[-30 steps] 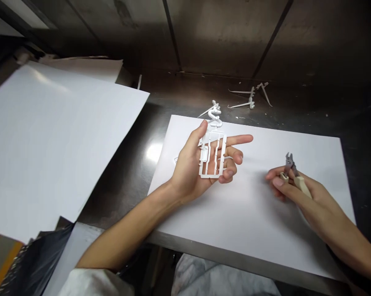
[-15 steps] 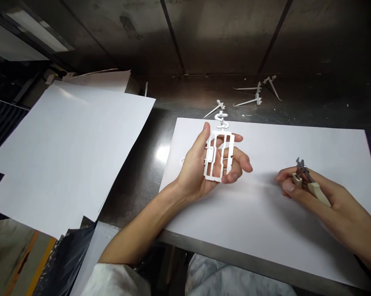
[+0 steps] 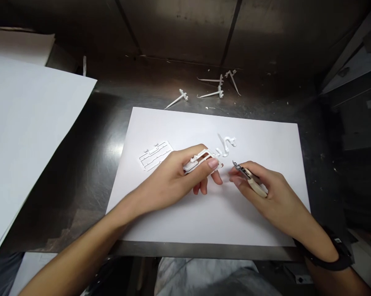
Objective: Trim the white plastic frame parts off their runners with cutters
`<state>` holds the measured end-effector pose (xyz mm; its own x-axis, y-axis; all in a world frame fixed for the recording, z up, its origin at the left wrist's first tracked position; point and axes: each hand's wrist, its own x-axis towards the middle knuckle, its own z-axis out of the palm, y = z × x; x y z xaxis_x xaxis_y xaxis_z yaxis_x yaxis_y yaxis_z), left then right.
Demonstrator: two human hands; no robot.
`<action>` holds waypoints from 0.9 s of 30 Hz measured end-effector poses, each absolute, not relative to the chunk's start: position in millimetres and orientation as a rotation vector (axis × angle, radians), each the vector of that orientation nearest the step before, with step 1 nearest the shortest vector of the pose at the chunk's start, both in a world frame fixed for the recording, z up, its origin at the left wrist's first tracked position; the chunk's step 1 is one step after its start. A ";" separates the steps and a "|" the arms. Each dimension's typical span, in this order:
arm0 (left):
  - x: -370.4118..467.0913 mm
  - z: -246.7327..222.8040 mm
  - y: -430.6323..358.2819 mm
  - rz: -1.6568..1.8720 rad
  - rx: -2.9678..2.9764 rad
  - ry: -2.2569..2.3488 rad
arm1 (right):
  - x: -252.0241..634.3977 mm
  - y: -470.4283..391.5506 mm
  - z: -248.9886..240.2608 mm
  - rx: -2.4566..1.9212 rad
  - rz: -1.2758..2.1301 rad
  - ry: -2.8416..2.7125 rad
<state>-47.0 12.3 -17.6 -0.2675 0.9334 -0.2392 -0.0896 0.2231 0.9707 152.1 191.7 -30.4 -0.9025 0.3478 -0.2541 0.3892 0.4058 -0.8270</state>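
Observation:
My left hand (image 3: 185,172) holds a white plastic frame (image 3: 200,159) between thumb and fingers, above the white sheet (image 3: 204,218). A curled white sprue (image 3: 225,147) sticks out from the frame's far end, toward the right. My right hand (image 3: 265,189) is wrapped round cutting pliers (image 3: 250,180) with pale handles, their metal jaws pointing up and left, just right of the frame and not touching it. A second flat white frame (image 3: 156,156) lies on the sheet, left of my left hand.
Several thin white sprue pieces (image 3: 214,93) lie on the metal table (image 3: 111,123) behind the sheet. Large white sheets (image 3: 28,123) are stacked at the left. A metal wall (image 3: 179,33) rises at the back.
The view has shifted right. My left hand has turned palm down, tilting its frame with the sprue toward the right. Both hands are nearer each other, and the frame on the sheet is now uncovered.

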 end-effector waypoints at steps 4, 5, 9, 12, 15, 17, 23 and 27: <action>-45.1 -16.3 12.4 1.271 0.837 1.386 | 152.1 189.4 -28.1 0.637 -1.493 2.629; -44.7 -16.1 12.1 1.276 0.834 1.378 | 152.4 189.2 -28.1 0.638 -1.496 2.613; -44.3 -16.5 10.6 1.289 0.834 1.340 | 154.0 190.0 -28.9 0.669 -1.515 2.559; -44.5 -16.8 9.8 1.279 0.840 1.308 | 153.9 190.2 -28.4 0.658 -1.494 2.545; -44.0 -16.6 9.4 1.266 0.856 1.316 | 153.0 189.8 -27.1 0.639 -1.478 2.512; -43.5 -16.5 9.3 1.254 0.864 1.330 | 152.6 189.8 -26.9 0.633 -1.467 2.500; -42.7 -15.9 9.4 1.237 0.871 1.372 | 152.1 191.3 -28.3 0.588 -1.482 2.459; -42.6 -15.4 9.6 1.221 0.887 1.377 | 152.1 191.8 -28.5 0.570 -1.526 2.397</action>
